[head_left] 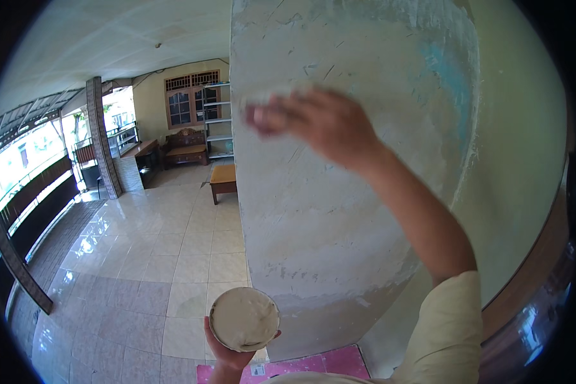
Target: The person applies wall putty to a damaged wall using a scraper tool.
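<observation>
My left hand (229,354) is wrapped under and around a round tub (212,318) filled with beige, putty-like paste (244,315). It holds the tub low in front of me, open top facing up. My right arm reaches up across a patchy grey plastered wall (339,224). Close to the wall's left edge, my right hand (320,121) is smeared by motion. Its fingers look curled together, with a dark reddish blur at their tips; what they grip is not clear. Scratches, smears and a turquoise patch (448,77) mark the plaster.
A pink sheet (339,362) lies on the floor at the wall's foot. Left of the wall, a tiled floor (185,256) runs back to a wooden bench (185,150), a low table (223,179) and a metal shelf rack (217,120). A pillar (102,137) stands further left.
</observation>
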A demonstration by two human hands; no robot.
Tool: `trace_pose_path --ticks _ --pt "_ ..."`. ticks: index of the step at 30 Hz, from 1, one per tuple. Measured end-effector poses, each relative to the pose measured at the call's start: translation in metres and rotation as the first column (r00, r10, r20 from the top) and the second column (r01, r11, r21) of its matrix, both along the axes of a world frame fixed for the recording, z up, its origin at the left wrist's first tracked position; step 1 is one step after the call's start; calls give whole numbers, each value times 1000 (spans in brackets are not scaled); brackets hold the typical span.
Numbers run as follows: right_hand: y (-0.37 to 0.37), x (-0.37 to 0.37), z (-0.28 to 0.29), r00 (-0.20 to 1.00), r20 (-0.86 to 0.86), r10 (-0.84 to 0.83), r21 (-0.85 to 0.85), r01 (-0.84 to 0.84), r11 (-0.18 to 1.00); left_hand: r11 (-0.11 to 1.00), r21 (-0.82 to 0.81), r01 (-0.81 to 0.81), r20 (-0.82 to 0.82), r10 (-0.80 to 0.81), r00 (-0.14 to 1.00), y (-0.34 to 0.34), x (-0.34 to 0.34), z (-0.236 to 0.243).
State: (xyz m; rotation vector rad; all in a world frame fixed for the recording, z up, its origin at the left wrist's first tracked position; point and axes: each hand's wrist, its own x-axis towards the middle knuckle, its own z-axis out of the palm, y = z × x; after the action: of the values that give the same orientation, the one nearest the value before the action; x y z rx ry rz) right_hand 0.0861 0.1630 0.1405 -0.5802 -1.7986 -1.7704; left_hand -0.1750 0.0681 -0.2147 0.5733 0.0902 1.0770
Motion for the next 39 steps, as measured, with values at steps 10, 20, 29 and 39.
trace_pose_path --ticks 10,20,29,39 --pt "-66 -15 -266 42 -997 58 -22 -948 318 987 -100 123 220 -99 971 -1 -1 4" --pt "-86 -28 -340 -305 -930 -205 293 -952 87 985 -131 113 197 -86 977 -3 -2 3" --pt "-99 -42 -349 -187 -974 -125 167 -973 157 981 -134 143 219 -111 969 -4 -2 8" --pt "-104 -47 -360 -132 -988 -80 114 -973 203 984 -128 127 225 -96 970 -5 0 6"
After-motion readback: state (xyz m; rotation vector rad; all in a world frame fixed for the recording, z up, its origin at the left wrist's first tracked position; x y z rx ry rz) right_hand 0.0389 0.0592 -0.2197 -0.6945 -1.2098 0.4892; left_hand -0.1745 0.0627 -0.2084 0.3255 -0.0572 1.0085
